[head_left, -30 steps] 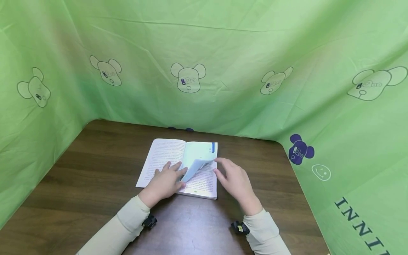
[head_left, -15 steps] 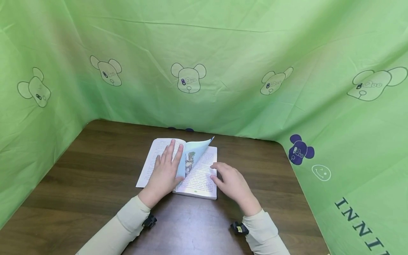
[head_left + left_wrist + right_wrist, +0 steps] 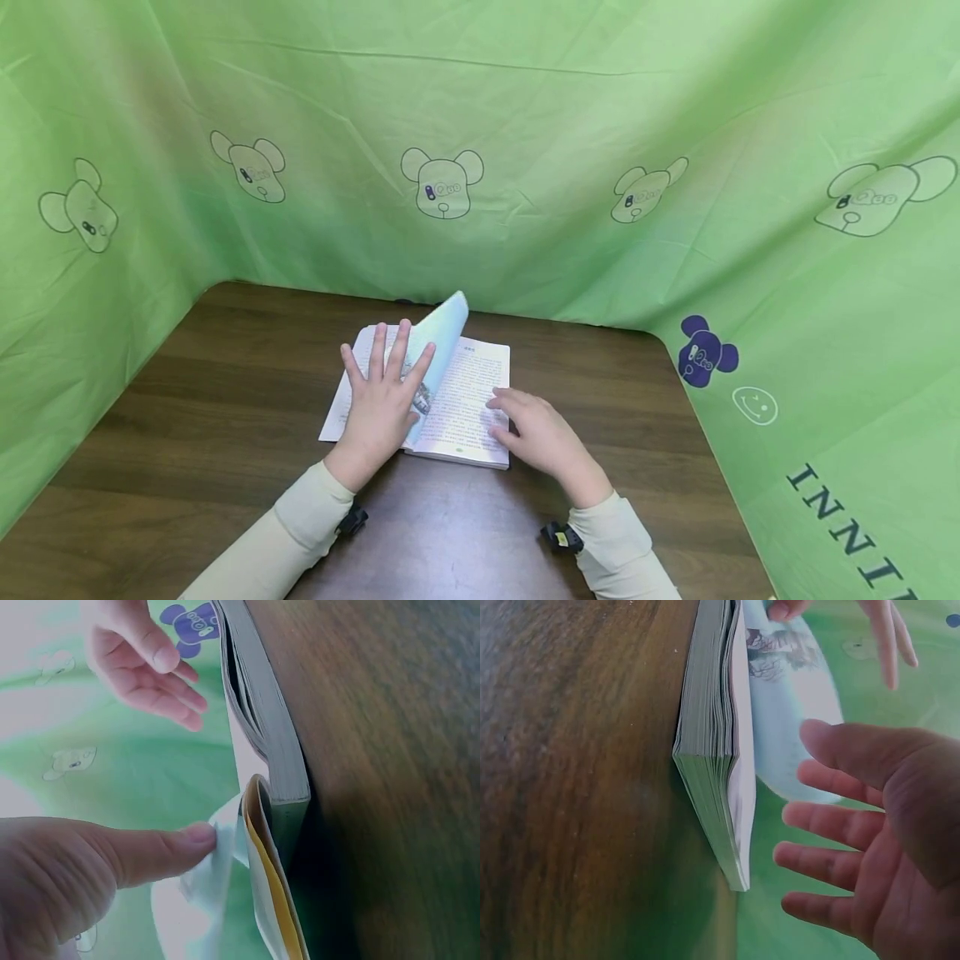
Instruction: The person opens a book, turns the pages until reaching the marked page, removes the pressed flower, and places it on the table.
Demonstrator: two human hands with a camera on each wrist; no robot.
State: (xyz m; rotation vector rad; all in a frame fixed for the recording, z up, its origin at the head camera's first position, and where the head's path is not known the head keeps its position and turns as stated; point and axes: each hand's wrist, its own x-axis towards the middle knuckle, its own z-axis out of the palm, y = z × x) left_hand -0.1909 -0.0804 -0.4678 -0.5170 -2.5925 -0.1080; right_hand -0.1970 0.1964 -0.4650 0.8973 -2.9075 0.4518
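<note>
An open book (image 3: 465, 400) lies on the wooden table, printed text on its right page. A pale blue leaf (image 3: 447, 329) with a small drawing stands up from the spine, leaning left. My left hand (image 3: 381, 408) is spread over the left side, fingers straight, overlapping that leaf; in the left wrist view its thumb (image 3: 187, 840) touches the leaf near the spine. My right hand (image 3: 536, 429) hovers by the right page's outer edge, fingers relaxed and apart. In the right wrist view the right hand (image 3: 870, 840) holds nothing, and the thick page block (image 3: 709, 697) shows beside it.
The brown wooden table (image 3: 225, 400) stretches around the book on every side. A green cloth (image 3: 555, 108) printed with bear heads hangs behind and at both sides of it. Each wrist carries a small black camera (image 3: 562, 537).
The blue leaf has swung from the right page up and over to the left. My left hand has spread its fingers and shifted left; the right hand has drawn back from the leaf.
</note>
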